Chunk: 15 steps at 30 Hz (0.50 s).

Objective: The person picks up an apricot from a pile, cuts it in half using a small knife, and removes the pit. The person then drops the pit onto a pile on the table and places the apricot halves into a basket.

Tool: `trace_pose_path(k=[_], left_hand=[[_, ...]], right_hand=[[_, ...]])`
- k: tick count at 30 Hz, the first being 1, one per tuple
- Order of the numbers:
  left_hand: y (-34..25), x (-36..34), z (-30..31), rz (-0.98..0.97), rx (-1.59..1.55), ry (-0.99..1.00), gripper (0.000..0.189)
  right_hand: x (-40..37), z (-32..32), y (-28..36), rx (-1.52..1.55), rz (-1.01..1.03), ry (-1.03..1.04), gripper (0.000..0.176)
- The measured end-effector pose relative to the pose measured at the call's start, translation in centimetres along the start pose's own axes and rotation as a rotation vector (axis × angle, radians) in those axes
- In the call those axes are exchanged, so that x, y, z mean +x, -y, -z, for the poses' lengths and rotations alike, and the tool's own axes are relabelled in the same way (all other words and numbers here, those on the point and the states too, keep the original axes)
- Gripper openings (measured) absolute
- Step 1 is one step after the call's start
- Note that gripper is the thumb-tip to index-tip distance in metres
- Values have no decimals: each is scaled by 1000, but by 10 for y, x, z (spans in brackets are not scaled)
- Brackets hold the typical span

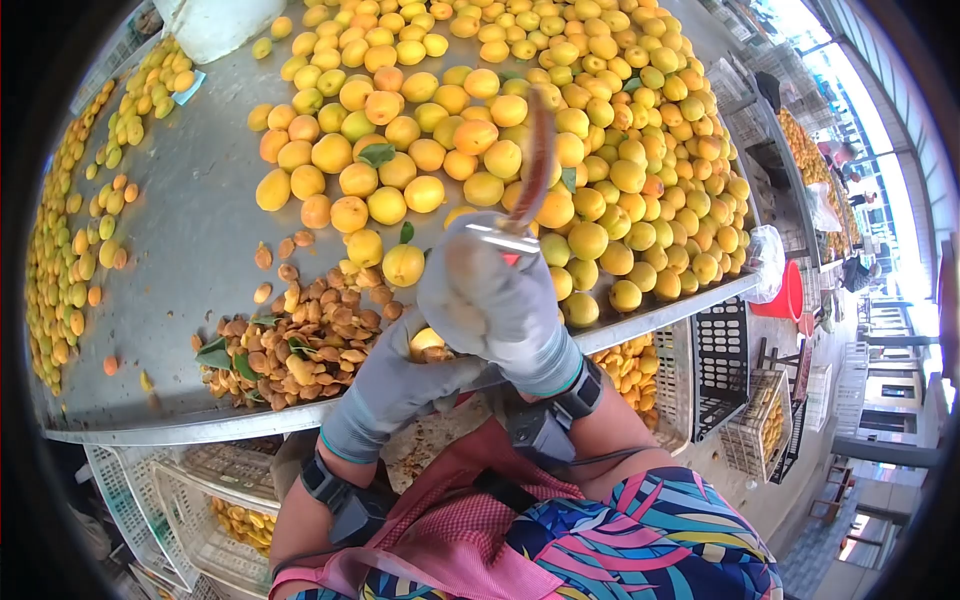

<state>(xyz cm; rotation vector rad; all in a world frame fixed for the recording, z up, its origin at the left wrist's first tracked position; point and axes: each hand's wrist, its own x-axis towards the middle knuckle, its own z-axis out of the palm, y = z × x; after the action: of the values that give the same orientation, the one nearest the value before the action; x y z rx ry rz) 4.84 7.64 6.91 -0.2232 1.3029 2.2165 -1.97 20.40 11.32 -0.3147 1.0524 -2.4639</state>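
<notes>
My left hand [385, 385], in a grey glove, is closed around an apricot [427, 340], whose yellow flesh and brownish inside show between the fingers. Just above and right, my gloved right hand [490, 300] is wrapped around a knife [537, 165]. Its curved reddish-brown part sticks up out of the fist, with a shiny metal piece at the fist's top; the lower end is hidden. Both hands are close together over the table's front edge and slightly blurred. A heap of brown apricot stones [300, 345] lies left of them on the metal table [190, 240].
Whole apricots [640, 190] cover the table's back and right; smaller, greener ones [60, 290] line its left side. Below the edge stand crates with orange fruit pieces [630, 370] and a pale crate [220, 500]. A black crate [720, 360] and red bucket [782, 292] are at right.
</notes>
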Motion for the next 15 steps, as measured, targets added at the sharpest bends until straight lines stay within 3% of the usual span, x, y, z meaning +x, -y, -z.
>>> trace_pose_path(k=[1, 2, 3, 4, 5, 6, 7, 9, 10, 12, 13, 15], left_hand=[[4, 2, 3, 1, 1, 0, 46], [12, 6, 7, -174, 317, -35, 46], [21, 11, 13, -349, 634, -69, 46], [36, 18, 21, -347, 634, -68, 46], [55, 25, 31, -557, 1033, -112, 47], [56, 28, 30, -766, 1429, -157, 47], [55, 28, 31, -764, 1425, -160, 47], [41, 24, 33, -411, 764, 95, 47], [33, 19, 30, -412, 765, 90, 47], [23, 11, 22, -172, 424, 145, 48], [23, 10, 20, -171, 424, 145, 48], [21, 9, 15, -405, 446, 153, 48]], right_hand=[[2, 0, 0, -180, 4, -17, 9], [2, 12, -14, -266, 127, 107, 25], [2, 9, -14, -265, 129, 106, 25], [1, 3, -13, -735, 349, 169, 27], [0, -1, -13, -1208, 566, 229, 29], [5, -2, -17, -1133, 336, 260, 35], [7, -3, -12, -1134, 332, 262, 35], [7, -7, 3, -716, 50, 349, 20], [2, -4, 3, -422, -174, 187, 17], [-4, -4, 4, -265, -148, 189, 18], [-5, -4, 4, -109, -122, 186, 20], [-9, -3, 2, -95, -109, 124, 24]])
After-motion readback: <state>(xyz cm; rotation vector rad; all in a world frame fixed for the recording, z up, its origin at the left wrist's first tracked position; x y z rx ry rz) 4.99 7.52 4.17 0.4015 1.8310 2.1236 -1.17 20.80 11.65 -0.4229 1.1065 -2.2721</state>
